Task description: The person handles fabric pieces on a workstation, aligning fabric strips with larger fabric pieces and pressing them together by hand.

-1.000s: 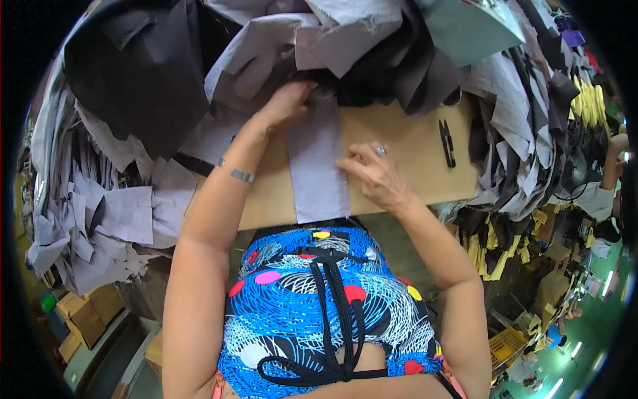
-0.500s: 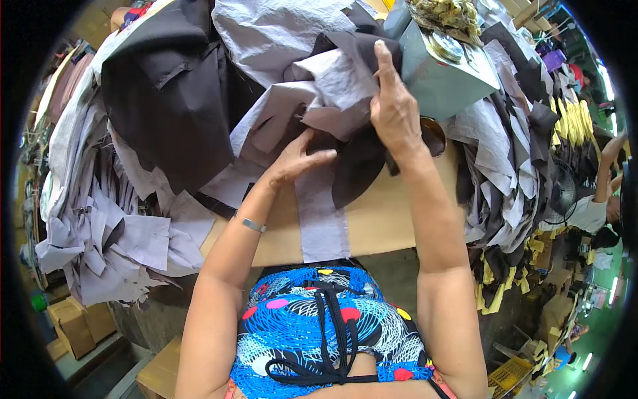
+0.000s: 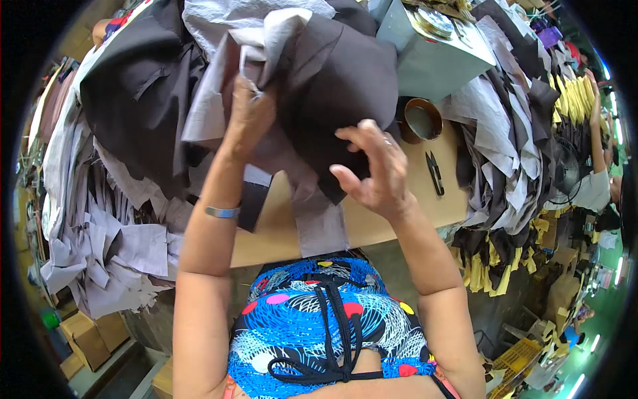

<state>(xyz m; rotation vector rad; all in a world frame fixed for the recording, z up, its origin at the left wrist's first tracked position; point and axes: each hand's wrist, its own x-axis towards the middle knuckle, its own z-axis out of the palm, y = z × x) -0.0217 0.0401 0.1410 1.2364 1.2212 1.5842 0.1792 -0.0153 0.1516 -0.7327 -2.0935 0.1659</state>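
Note:
My left hand [image 3: 252, 120] is closed on a piece of dark brown and grey cloth [image 3: 332, 80], lifting it in loose folds over the table. Near the cloth's lower right side, my right hand [image 3: 375, 166] has its fingers apart and holds nothing. A grey strip of the cloth [image 3: 321, 223] hangs down toward the table's front edge. Right of my right hand lie small black thread snips [image 3: 434, 174]. Behind them stands a round brown bowl [image 3: 422, 121].
Large piles of grey and dark cloth flank me, on the left [image 3: 133, 246] and on the right [image 3: 492, 146]. A grey-green metal box [image 3: 432, 60] stands at the back right. Beyond the right pile is a black fan [image 3: 565, 169], with another person's arm [image 3: 596, 126] behind it.
My left hand has moved up and left, gripping and raising the cloth. My right hand has come down toward me, off the cloth's top. The thread snips now show on the table.

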